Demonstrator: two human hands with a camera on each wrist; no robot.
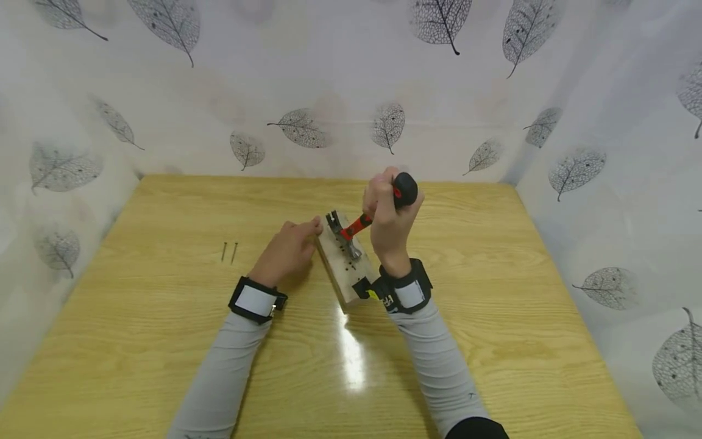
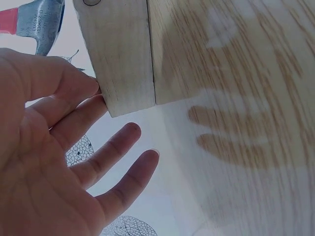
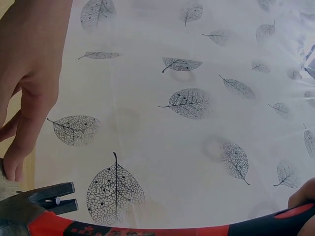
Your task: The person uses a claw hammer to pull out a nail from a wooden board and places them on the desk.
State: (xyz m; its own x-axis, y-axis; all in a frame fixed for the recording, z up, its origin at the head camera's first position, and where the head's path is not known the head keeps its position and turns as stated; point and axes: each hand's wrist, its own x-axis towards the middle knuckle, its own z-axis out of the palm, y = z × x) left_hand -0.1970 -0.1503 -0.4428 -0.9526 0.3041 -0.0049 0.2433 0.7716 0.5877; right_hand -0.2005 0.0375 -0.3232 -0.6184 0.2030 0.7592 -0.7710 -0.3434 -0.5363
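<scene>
In the head view a wooden block (image 1: 340, 274) with several dark holes or nail heads lies tilted on the table. My left hand (image 1: 289, 249) holds its far left corner by thumb and fingertips; in the left wrist view the ring and little fingers of this hand (image 2: 54, 142) stand off the wood (image 2: 118, 59). My right hand (image 1: 392, 219) grips the black and red handle of a claw hammer (image 1: 356, 227), handle end raised. The hammer's head is over the block. Between its claw prongs a small nail head (image 3: 57, 200) shows in the right wrist view.
Two loose nails, one left (image 1: 223, 251) and one right (image 1: 234, 252), lie on the wooden table (image 1: 164, 317) left of my left hand. A pale leaf-patterned curtain (image 1: 340, 73) rises behind the table and on both sides.
</scene>
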